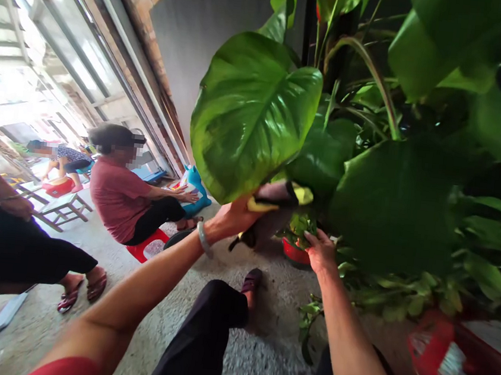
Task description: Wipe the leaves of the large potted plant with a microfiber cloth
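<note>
My left hand point(233, 217) is closed around a folded dark grey-brown cloth point(271, 204) with yellow edges. It sits right at the lower edge of a broad glossy green leaf point(253, 116), which hides some of the fingers. Lower and to the right, my right hand point(322, 252) has its fingers drawn together beside a small leafy plant point(301, 224) in a red pot point(294, 252). What those fingers grip, if anything, is too small to make out. Another large dark leaf point(391, 208) hangs over that hand's right side.
To the left a person in a red shirt point(118, 191) sits on a red stool point(148, 245). Another person's legs point(24, 253) are at the far left. Wooden benches point(62, 209) stand behind. A red bag point(434, 356) lies at lower right, and a leafy sprig point(310, 322) is near my knee.
</note>
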Demonstrator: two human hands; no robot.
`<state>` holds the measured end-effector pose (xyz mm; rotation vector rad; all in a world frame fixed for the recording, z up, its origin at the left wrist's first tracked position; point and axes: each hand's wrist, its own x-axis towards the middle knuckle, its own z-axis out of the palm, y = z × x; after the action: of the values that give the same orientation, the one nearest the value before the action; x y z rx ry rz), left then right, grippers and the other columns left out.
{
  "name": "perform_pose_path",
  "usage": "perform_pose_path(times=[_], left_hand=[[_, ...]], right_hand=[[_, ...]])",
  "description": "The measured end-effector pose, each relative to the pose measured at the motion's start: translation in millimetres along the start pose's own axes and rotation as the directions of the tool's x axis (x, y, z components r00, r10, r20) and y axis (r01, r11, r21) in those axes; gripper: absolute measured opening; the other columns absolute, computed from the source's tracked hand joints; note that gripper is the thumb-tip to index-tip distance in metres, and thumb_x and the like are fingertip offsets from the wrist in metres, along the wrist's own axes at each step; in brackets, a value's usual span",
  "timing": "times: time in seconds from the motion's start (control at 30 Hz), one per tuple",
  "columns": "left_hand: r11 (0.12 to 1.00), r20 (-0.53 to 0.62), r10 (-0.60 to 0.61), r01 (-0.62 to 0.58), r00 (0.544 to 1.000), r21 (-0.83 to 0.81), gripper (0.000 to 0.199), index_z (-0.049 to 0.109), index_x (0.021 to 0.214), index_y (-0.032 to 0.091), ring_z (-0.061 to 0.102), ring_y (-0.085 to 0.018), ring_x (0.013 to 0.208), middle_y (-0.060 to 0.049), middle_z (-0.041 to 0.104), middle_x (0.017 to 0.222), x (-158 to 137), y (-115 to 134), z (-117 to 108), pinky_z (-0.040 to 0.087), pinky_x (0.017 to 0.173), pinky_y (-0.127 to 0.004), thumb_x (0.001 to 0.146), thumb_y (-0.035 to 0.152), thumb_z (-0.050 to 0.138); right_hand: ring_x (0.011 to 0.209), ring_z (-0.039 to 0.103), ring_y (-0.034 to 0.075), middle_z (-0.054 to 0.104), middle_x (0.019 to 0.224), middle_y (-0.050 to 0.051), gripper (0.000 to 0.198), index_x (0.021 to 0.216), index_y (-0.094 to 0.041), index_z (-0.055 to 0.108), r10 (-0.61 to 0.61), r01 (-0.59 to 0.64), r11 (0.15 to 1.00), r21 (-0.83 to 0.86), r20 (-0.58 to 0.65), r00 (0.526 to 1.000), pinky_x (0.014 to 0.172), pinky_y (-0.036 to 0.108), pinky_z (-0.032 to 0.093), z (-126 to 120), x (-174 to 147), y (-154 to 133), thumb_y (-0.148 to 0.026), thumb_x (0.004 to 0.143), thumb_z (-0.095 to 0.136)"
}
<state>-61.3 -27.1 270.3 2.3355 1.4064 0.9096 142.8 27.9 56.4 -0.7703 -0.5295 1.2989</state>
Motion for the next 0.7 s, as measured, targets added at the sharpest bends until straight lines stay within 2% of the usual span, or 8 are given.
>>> perform_pose_path(times=[0.1,0.17,0.23,0.3,0.43,0.53,0.63,0.7], left_hand=[[0.981,-0.112,-0.010,0.031,0.994,0.190,0.034,0.072,0.124,0.017,0.072,-0.028,0.109,-0.012,0.077,0.116,12,-7,23,0.058,0.096,-0.040,0.092,0.024,0.066],[0.947,0.159,0.011,-0.061,0.987,0.317,0.037,0.074,0.120,0.016,0.072,-0.030,0.112,-0.014,0.077,0.116,4,-16,41,0.057,0.099,-0.041,0.083,0.013,0.067],[0.940,0.480,0.008,-0.170,0.877,0.294,0.043,0.076,0.117,0.018,0.073,-0.029,0.111,-0.012,0.079,0.115,-14,-24,49,0.057,0.099,-0.039,0.077,0.007,0.066],[0.961,0.602,0.047,-0.201,0.797,0.190,0.045,0.076,0.119,0.020,0.073,-0.027,0.113,-0.009,0.079,0.118,-32,-26,41,0.057,0.100,-0.036,0.078,0.008,0.064],[0.967,0.284,0.168,-0.214,0.944,0.138,0.050,0.071,0.132,0.020,0.071,-0.025,0.113,-0.010,0.075,0.121,-31,-7,4,0.055,0.099,-0.035,0.083,0.013,0.061],[0.943,0.035,0.205,-0.207,0.978,0.261,0.055,0.065,0.141,0.019,0.067,-0.027,0.119,-0.012,0.071,0.129,-6,5,4,0.053,0.104,-0.038,0.086,0.016,0.063],[0.891,0.198,0.080,-0.160,0.977,0.425,0.055,0.067,0.140,0.017,0.065,-0.032,0.124,-0.017,0.070,0.131,7,-5,36,0.054,0.103,-0.042,0.086,0.012,0.063],[0.855,0.451,-0.075,-0.176,0.889,0.488,0.050,0.072,0.134,0.016,0.068,-0.035,0.120,-0.018,0.072,0.126,0,-20,58,0.056,0.099,-0.043,0.085,0.010,0.062]], right_hand=[[0.055,0.067,0.018,0.075,0.069,-0.001,0.045,0.080,-0.024,0.073,0.012,-0.012,1.000,-0.018,-0.016,1.000,0.051,0.030,0.057,-1,-3,-3,-0.036,0.042,0.094],[0.054,0.066,0.017,0.074,0.065,-0.002,0.042,0.077,-0.024,0.072,0.012,-0.013,0.999,-0.030,-0.040,0.999,0.049,0.028,0.055,-3,-3,-4,-0.034,0.042,0.093],[0.055,0.067,0.018,0.075,0.066,-0.003,0.040,0.076,-0.025,0.072,0.007,-0.010,0.999,-0.036,-0.067,0.998,0.050,0.028,0.056,-5,-2,-4,-0.032,0.042,0.092],[0.058,0.069,0.019,0.076,0.068,-0.003,0.040,0.078,-0.025,0.073,0.004,-0.008,0.999,-0.039,-0.088,0.996,0.052,0.030,0.057,-7,1,-4,-0.031,0.043,0.090],[0.060,0.070,0.020,0.076,0.071,-0.002,0.039,0.081,-0.025,0.073,-0.013,0.008,0.999,-0.039,-0.121,0.993,0.053,0.032,0.058,-14,7,-9,-0.029,0.045,0.087],[0.062,0.070,0.019,0.074,0.071,-0.003,0.040,0.081,-0.025,0.071,-0.055,0.051,0.998,-0.026,-0.154,0.987,0.055,0.032,0.059,-20,11,-18,-0.028,0.044,0.085],[0.062,0.069,0.018,0.074,0.071,-0.003,0.038,0.079,-0.025,0.069,-0.096,0.093,0.995,-0.021,-0.189,0.977,0.055,0.031,0.058,-23,13,-23,-0.029,0.044,0.084],[0.060,0.068,0.018,0.074,0.071,-0.003,0.037,0.077,-0.024,0.069,-0.106,0.102,0.994,-0.032,-0.207,0.972,0.054,0.031,0.056,-24,13,-21,-0.030,0.044,0.084]])
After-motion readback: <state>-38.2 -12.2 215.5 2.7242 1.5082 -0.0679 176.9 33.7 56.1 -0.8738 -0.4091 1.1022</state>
